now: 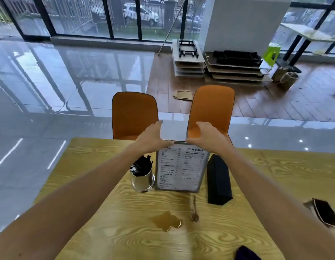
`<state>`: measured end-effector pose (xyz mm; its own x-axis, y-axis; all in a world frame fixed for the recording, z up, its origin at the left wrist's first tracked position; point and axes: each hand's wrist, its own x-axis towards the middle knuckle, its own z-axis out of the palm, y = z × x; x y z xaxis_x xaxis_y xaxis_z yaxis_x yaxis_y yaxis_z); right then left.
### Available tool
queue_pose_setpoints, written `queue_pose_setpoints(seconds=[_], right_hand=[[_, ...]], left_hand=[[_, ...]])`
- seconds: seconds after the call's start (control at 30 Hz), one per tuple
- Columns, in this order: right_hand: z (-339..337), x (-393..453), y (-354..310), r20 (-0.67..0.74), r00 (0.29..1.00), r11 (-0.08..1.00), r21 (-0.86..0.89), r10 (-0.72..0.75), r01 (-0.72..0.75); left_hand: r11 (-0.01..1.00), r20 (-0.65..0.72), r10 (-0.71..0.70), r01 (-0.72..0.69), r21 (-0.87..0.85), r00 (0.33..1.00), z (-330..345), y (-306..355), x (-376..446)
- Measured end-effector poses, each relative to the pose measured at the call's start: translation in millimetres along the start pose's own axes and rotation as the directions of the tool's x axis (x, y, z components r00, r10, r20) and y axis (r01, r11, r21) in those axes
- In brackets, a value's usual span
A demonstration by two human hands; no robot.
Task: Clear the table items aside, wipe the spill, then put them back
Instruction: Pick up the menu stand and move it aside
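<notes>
**Both hands at the top of the menu stand**

The left hand [153, 136] and right hand [205, 136] meet the top edge of the upright menu stand [181, 169] from either side, thumbs on the near face, fingers spread wide above and behind it. Whether they actually pinch the edge cannot be told. Just below the left hand, touching the stand's side, stands a metal cup [142, 180] full of dark utensils. Below the right hand, just beside the stand, lies a black box [218, 180]. Nearer the person, on the wooden table [106, 222], sits a brown spill [167, 221], with a small fork [194, 211] just beside it. Two orange chairs [133, 115] stand beyond the hands.
</notes>
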<state>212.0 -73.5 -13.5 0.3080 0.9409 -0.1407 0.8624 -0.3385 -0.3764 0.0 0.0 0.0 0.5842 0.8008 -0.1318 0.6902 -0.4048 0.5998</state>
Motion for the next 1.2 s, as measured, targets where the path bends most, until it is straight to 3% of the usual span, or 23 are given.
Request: queue_pose_setpoints(seconds=[0.1, 0.2, 0.33, 0.43, 0.6, 0.83, 1.03, 1.2], right_hand=[[29, -5, 21, -0.020, 0.993, 0.991, 0.079, 0.112, -0.110], [58, -13, 39, -0.050, 0.974, 0.938, 0.285, 0.220, -0.197], [86, -16, 63, -0.004, 0.940, 0.741, 0.616, 0.342, -0.267], [108, -16, 77, 0.087, 0.935, 0.641, 0.706, 0.343, -0.301], [128, -18, 83, 0.080, 0.954, 0.653, 0.712, 0.288, -0.257], [129, -10, 97, 0.061, 0.961, 0.698, 0.675, 0.269, -0.238], [107, 11, 99, 0.006, 0.971, 0.702, 0.690, 0.237, -0.176], [81, 36, 74, -0.132, 0.975, 0.751, 0.658, 0.181, -0.050]], left_hand=[[0.993, 0.000, -0.052, 0.052, -0.104, 0.999, 23, -8, 1], [0.972, 0.003, -0.138, 0.136, -0.191, 0.990, 49, -21, 6], [0.922, 0.003, -0.248, 0.237, -0.307, 0.969, 78, -33, 15], [0.880, -0.025, -0.303, 0.269, -0.392, 0.953, 97, -47, 21], [0.899, -0.039, -0.322, 0.292, -0.325, 0.946, 117, -65, 19], [0.950, -0.162, -0.285, 0.256, -0.177, 0.945, 126, -75, 27], [0.960, -0.206, -0.205, 0.156, -0.233, 0.957, 110, -68, 42], [0.945, -0.265, -0.126, 0.035, -0.324, 0.956, 72, -66, 57]])
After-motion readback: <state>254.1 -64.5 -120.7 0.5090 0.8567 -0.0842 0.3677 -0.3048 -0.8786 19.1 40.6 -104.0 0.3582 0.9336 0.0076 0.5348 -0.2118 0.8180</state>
